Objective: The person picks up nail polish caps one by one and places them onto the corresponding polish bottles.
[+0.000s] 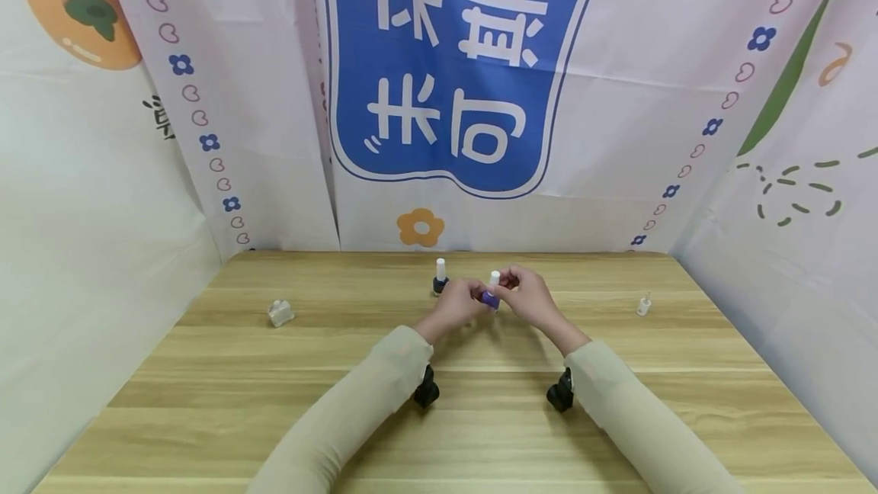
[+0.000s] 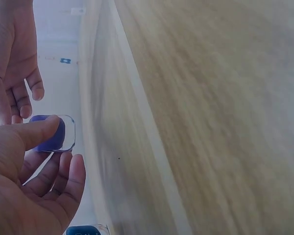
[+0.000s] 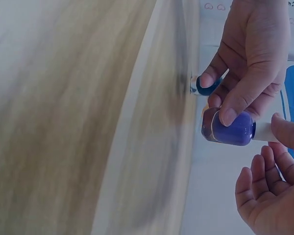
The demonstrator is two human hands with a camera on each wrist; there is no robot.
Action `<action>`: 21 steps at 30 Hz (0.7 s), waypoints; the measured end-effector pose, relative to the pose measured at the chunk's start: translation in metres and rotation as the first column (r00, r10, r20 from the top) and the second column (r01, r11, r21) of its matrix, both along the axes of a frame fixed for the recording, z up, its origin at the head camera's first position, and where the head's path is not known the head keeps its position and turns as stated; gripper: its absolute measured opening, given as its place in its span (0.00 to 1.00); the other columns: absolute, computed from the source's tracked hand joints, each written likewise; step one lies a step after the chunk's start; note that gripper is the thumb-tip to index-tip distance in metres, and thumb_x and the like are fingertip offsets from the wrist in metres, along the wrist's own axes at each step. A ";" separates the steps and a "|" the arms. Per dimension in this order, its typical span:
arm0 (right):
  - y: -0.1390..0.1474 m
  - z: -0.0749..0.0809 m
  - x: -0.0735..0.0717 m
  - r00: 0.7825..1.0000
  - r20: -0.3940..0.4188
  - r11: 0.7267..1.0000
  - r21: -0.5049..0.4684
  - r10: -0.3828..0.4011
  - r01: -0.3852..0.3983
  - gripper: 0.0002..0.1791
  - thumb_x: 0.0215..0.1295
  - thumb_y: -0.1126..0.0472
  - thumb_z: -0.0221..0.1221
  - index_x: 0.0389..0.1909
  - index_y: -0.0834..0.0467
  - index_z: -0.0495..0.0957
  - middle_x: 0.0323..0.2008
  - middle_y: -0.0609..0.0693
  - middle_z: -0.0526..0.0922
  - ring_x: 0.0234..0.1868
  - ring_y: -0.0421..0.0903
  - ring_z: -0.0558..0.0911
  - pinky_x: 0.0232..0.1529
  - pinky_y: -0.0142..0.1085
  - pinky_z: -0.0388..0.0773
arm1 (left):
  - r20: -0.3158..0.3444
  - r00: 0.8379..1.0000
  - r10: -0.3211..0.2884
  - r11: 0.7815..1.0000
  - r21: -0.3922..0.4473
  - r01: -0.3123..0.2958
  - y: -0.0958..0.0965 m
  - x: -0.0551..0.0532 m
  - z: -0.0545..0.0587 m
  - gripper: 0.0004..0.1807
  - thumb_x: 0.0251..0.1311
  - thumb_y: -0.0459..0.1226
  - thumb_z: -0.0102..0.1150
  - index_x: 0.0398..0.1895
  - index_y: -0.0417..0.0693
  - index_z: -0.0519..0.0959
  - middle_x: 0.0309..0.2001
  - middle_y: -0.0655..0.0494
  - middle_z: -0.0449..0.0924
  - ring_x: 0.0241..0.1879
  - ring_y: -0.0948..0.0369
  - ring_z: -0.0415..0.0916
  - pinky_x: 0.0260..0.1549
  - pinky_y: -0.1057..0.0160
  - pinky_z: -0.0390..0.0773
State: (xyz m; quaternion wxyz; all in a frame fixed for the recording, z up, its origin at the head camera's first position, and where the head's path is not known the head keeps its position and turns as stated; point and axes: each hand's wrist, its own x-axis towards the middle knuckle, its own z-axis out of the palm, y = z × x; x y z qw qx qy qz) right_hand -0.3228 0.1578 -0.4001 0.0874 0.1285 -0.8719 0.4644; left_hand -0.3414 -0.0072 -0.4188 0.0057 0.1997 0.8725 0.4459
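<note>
A bottle of purple nail polish (image 1: 490, 300) is held between both hands, close over the back of the wooden table. My left hand (image 1: 458, 303) pinches its glass body between thumb and fingers, as the left wrist view shows with the purple bottle (image 2: 53, 139) under the thumb. Thumb and fingers of my right hand (image 1: 530, 300) grip the white cap (image 3: 265, 131) at the other end. The cap is on the bottle's neck. Just left of the hands stands a dark nail polish bottle (image 1: 440, 286) with a white cap, upright.
A small clear bottle (image 1: 280, 313) without a tall cap is at the left on the wooden table (image 1: 480, 433). Toward the right stands a small whitish bottle (image 1: 643, 306) with a thin stem on top. Printed cloth (image 1: 274, 174) hangs behind the table's back edge.
</note>
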 end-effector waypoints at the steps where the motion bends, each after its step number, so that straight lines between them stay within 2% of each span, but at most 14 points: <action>1: 0.000 -0.001 -0.001 1.000 0.005 1.000 -0.003 -0.005 0.005 0.08 0.62 0.62 0.66 0.35 0.61 0.77 0.32 0.51 0.80 0.36 0.47 0.77 0.34 0.36 0.75 | -0.002 1.000 0.003 1.000 -0.006 -0.003 0.001 -0.001 0.000 0.09 0.51 0.31 0.72 0.37 0.39 0.84 0.26 0.57 0.81 0.25 0.65 0.74 0.25 0.70 0.76; 16: 0.001 -0.006 -0.008 0.999 0.029 1.000 0.008 -0.019 0.018 0.09 0.62 0.63 0.66 0.35 0.63 0.77 0.32 0.53 0.79 0.35 0.48 0.76 0.33 0.34 0.74 | 0.039 0.999 0.017 0.999 -0.040 -0.016 0.007 -0.014 -0.009 0.08 0.51 0.32 0.73 0.34 0.40 0.84 0.27 0.57 0.81 0.27 0.64 0.75 0.27 0.70 0.76; 21: 0.000 -0.007 -0.009 0.999 0.041 1.000 0.018 -0.016 0.016 0.09 0.63 0.63 0.65 0.36 0.63 0.77 0.33 0.52 0.79 0.36 0.48 0.76 0.34 0.35 0.74 | 0.047 0.999 0.000 0.999 -0.039 0.002 0.006 -0.016 -0.011 0.07 0.51 0.31 0.73 0.32 0.41 0.84 0.28 0.57 0.81 0.29 0.62 0.75 0.29 0.67 0.77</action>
